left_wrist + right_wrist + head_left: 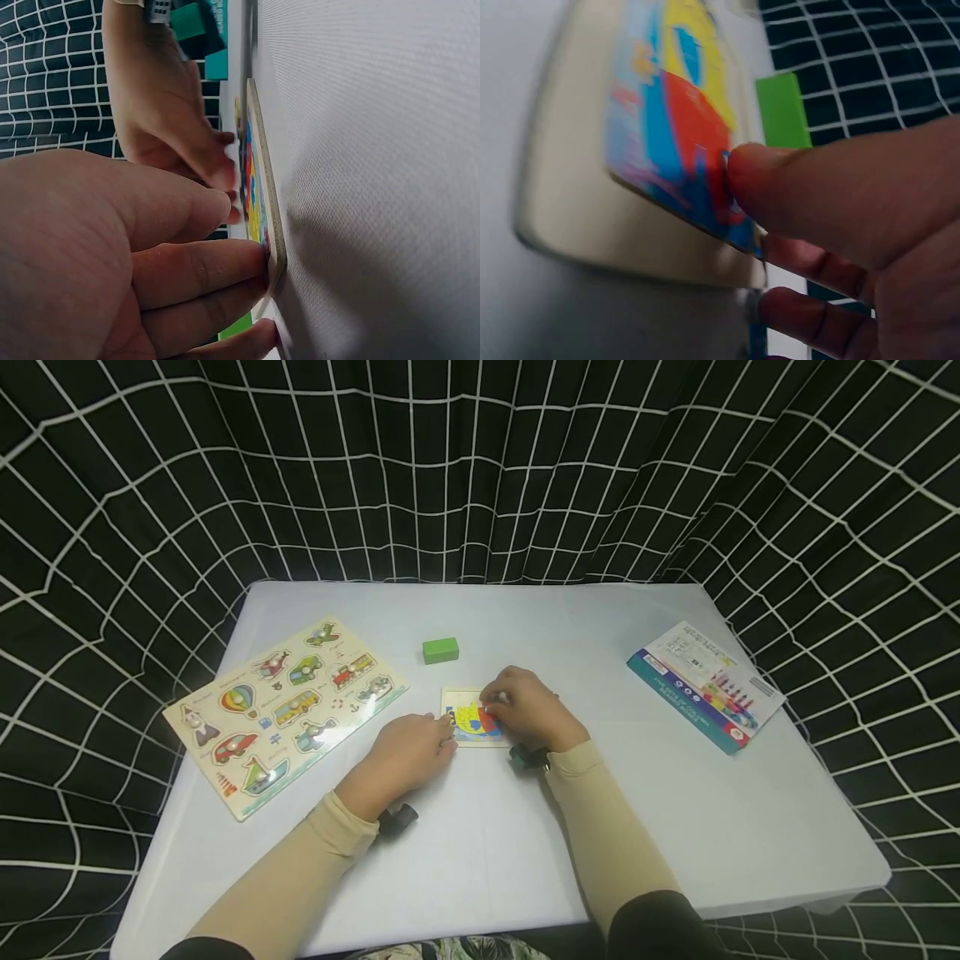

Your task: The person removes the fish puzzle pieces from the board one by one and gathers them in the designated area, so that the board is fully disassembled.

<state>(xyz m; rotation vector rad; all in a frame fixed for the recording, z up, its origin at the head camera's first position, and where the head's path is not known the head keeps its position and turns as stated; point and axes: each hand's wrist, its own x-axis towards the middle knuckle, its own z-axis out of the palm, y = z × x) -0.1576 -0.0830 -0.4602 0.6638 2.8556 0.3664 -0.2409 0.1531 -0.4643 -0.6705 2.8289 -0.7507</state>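
A small wooden jigsaw puzzle (pixel 472 742) with a red, yellow and blue picture lies on the white table, between both hands. My left hand (pixel 411 750) rests at its left edge. In the left wrist view, extended fingers (pixel 217 270) touch the board's near corner, and the thumb stays apart above them. My right hand (pixel 534 706) is bent over the puzzle's right side. The right wrist view shows its thumb (pixel 761 176) on a red and blue puzzle piece (pixel 697 142), pinching against a fingertip partly hidden behind the edge.
A green block (pixel 440 651) sits just behind the puzzle. To the left lies a large wooden peg board (pixel 285 710) with vehicle pictures. On the right is a flat printed box (pixel 705 685). Black curtain with a white grid (pixel 465 468) surrounds the table (pixel 480 852).
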